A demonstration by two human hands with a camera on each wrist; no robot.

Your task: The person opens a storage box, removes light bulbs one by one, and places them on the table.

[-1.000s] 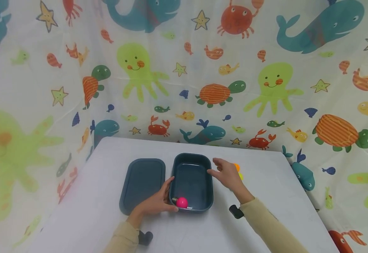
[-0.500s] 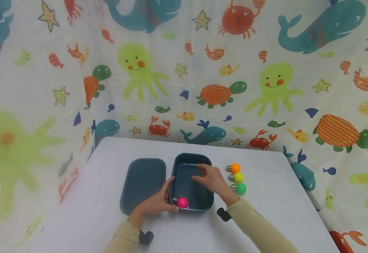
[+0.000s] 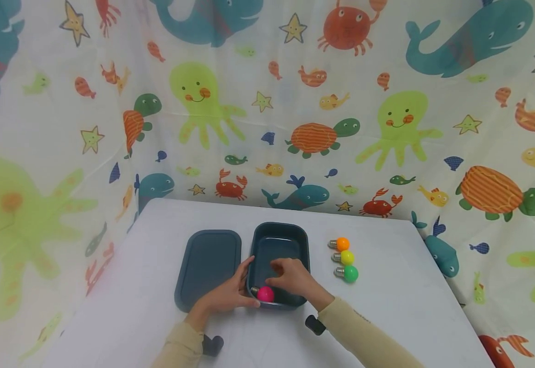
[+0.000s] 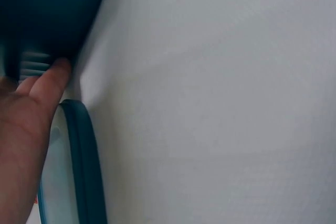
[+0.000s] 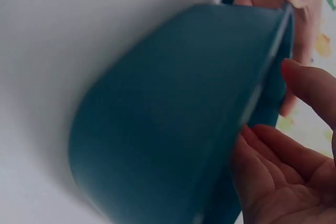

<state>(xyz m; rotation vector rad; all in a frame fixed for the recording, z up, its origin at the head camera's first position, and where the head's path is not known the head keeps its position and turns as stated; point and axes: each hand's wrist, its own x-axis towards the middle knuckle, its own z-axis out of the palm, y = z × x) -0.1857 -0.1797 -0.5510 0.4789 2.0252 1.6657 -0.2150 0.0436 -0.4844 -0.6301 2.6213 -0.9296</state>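
Observation:
A dark blue rectangular box [image 3: 274,250] stands on the table. Its near left corner is held by my left hand [image 3: 223,295], thumb at the front rim and fingers along the left side. In the left wrist view, the left fingers [image 4: 52,80] touch the box's outer wall. Inside the box, at its near left corner, lies a pink light bulb [image 3: 265,294] with a silver screw base. My right hand [image 3: 295,278] reaches over the right rim into the box, just above and right of the pink bulb. Its thumb and fingers stand apart, with nothing visible between them.
A flat dark blue lid [image 3: 209,266] lies left of the box. To the right, an orange bulb [image 3: 342,244], a yellow bulb [image 3: 347,257] and a green bulb [image 3: 351,274] lie in a row on the white table [image 3: 401,301]. A patterned curtain [image 3: 267,117] hangs behind.
My right hand has moved left and toward me, from beside the box's right rim to inside it near the pink bulb, uncovering the bulbs at right. The left hand keeps its place.

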